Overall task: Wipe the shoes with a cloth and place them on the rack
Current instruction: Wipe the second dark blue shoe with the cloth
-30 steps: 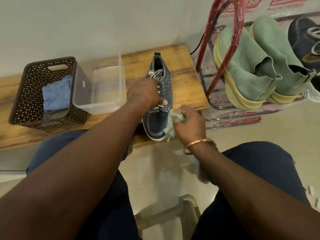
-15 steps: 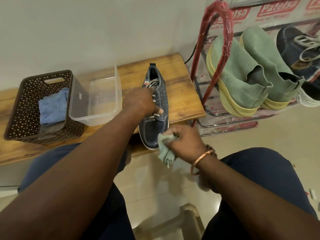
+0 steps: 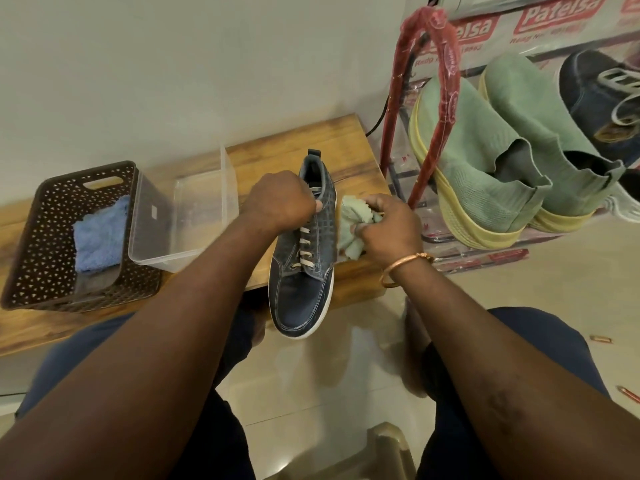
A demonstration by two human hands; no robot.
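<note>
**Here, a navy shoe gripped over the bench edge, cloth at its side**

Here the left hand [image 3: 278, 202] is closed over the lacing of a dark blue shoe [image 3: 304, 258], fingers wrapped across the tongue near the collar, the thumb tip showing at the shoe's right side. The shoe lies lengthwise under that grip: its heel, with a small pull tab, points toward the wall, while the toe with its white sole rim juts out past the front edge of the wooden bench [image 3: 349, 140]. So the hand holds the upper half of the shoe, and the laces and toe cap extend toward the person, clear of the fingers.

The right hand [image 3: 389, 228], with a copper-coloured bangle [image 3: 403, 266] on the wrist, is bunched around a pale green cloth [image 3: 351, 220]. The cloth spills out from the fingers on the hand's left and presses against the shoe's right flank, just beside the eyelets.

Left of the shoe on the bench stands a clear plastic tub [image 3: 194, 209], and touching it on the far left a brown perforated basket [image 3: 45, 244] with a folded blue cloth [image 3: 98, 233] inside. To the right stands a rack [image 3: 429, 98] with a red wrapped frame. On it rest a pair of green knit shoes [image 3: 485, 161] with yellow soles, and another dark shoe [image 3: 602, 98] at the frame's right edge.
</note>
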